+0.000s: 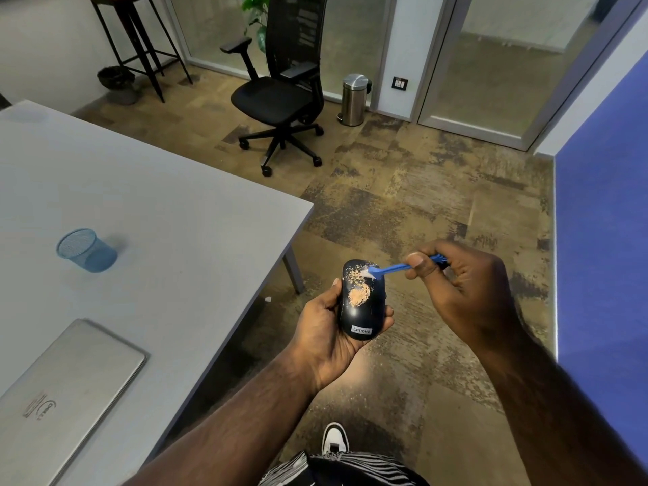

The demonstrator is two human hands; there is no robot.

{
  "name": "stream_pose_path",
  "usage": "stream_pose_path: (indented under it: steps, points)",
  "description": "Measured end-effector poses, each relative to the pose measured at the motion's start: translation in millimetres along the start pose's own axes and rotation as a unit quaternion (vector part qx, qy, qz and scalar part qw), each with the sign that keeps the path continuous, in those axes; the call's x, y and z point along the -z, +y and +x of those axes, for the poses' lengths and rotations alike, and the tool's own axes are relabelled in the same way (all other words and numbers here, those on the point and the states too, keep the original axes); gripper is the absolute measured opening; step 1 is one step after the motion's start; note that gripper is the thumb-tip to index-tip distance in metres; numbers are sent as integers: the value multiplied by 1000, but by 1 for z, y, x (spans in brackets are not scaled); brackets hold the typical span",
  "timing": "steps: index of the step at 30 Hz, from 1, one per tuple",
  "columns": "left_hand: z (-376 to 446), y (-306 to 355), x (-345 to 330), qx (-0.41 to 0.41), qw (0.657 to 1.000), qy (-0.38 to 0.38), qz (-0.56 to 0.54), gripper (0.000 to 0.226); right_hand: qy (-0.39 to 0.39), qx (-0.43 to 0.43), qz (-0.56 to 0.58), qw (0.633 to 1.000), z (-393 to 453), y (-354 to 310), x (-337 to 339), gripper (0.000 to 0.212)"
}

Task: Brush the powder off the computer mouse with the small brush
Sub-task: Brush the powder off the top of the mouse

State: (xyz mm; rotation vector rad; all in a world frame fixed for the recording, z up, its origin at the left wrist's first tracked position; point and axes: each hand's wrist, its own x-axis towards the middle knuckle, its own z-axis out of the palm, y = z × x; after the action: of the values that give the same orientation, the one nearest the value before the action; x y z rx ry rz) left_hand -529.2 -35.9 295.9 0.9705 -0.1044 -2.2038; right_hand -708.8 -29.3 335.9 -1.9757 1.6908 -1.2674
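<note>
two hands work in the single head view, and the computer mouse [362,303] is the landmark for everything else. the left hand [328,331] cups it from below, fingers curled round both sides, holding it in the air over the carpet, just past the corner of the grey table [157,191]. the right hand [466,285], to the right of the mouse, pinches the small brush [396,268] by its blue handle between thumb and fingers; the pale tip touches the mouse's far end.

the job looks barely begun, as a judgement: orange powder [357,292] lies in a thick patch at the middle of the mouse and a thinner scatter near the brush tip. the near end, with its label, looks clean. most of the sweeping is left.

there is open room: nothing stands under or right of the mouse but floor, so powder can fall freely. the table edge lies close on its left, with a blue mesh cup [86,250] and a closed laptop [66,391] well apart from it.
</note>
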Motion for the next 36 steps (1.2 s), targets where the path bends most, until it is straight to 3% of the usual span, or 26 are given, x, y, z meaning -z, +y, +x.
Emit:
stream_pose_path:
  steps: [30, 33, 36]
  points:
    - [-2, -2, -3, -2, 1000, -1, 12, 56, 8, -18, -9, 1000, 6, 2, -1, 14]
    - [-1, -3, -4, -3, 1000, -3, 17, 57, -13, -38, 22, 999, 6, 4, -4, 2]
    - [-1, -3, -4, -2, 1000, -5, 14, 57, -28, -45, 20, 998, 8, 7, -3, 8]
